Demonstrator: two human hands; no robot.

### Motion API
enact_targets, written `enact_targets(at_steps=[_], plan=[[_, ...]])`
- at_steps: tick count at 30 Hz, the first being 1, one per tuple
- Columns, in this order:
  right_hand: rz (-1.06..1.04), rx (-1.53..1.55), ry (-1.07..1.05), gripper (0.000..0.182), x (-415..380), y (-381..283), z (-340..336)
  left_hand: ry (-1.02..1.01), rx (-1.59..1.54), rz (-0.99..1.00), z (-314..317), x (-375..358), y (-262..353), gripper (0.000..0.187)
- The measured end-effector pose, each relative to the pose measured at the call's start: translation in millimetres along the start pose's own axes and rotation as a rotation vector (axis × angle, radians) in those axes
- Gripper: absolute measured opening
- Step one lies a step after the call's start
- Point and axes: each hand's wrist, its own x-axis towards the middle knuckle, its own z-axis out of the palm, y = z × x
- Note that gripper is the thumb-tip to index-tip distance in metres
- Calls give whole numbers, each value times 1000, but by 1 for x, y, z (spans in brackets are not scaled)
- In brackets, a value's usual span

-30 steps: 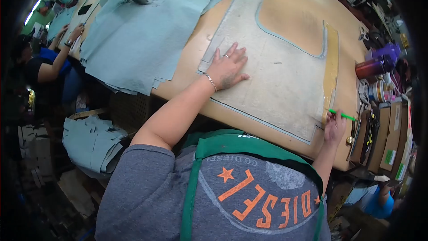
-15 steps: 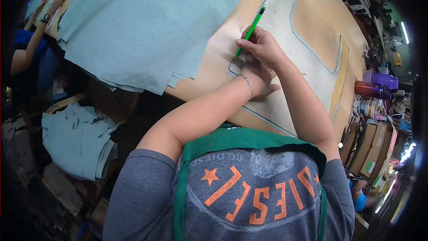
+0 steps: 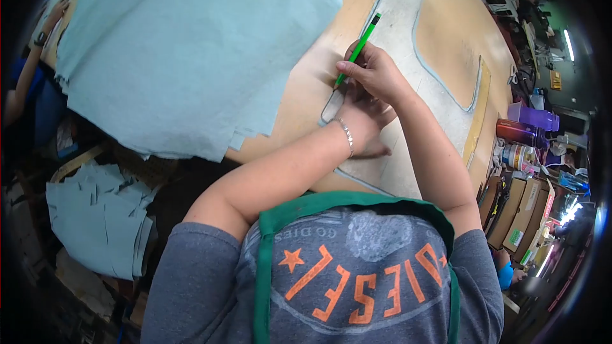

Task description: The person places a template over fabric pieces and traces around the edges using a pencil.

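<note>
My right hand (image 3: 376,76) is closed around a green pencil (image 3: 366,35), its dark end pointing up and away. The pencil's lower tip is at the left edge of a pale, worn flat template (image 3: 400,13) with a dark outline. Crossing under my right hand, my left hand (image 3: 364,124) rests flat on the template's near part with its thumb stretched out. Some of its fingers are hidden behind the right hand. Beneath the template lies a tan sheet (image 3: 446,19).
Stacked light-blue sheets (image 3: 191,57) cover the table's left side. More blue pieces (image 3: 99,216) hang in a pile at lower left. Another person's hand (image 3: 56,13) is at far left. Cardboard boxes (image 3: 523,213) and a purple container (image 3: 534,116) stand at right.
The view has shifted slightly, and the table's contents appear a little lower and further left. Both hands stay at the template's left edge, the pencil still in my right hand.
</note>
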Motion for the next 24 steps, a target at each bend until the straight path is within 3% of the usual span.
enact_targets(at_steps=[4, 9, 17, 21, 24], plan=[[-10, 72, -7, 24, 21, 7, -24, 121, -11, 22, 10, 3, -2, 81], [-40, 13, 29, 16, 67, 13, -78, 43, -125, -3, 1, 4, -1, 79], [-87, 228, 159, 11, 175, 41, -192, 11, -197, -10, 1, 8, -5, 81], [-93, 292, 193, 12, 225, 59, -241, 278, 44, -18, 31, 10, -4, 82], [-91, 263, 316, 14, 259, 68, -267, 351, 147, -58, 33, 13, -3, 79]])
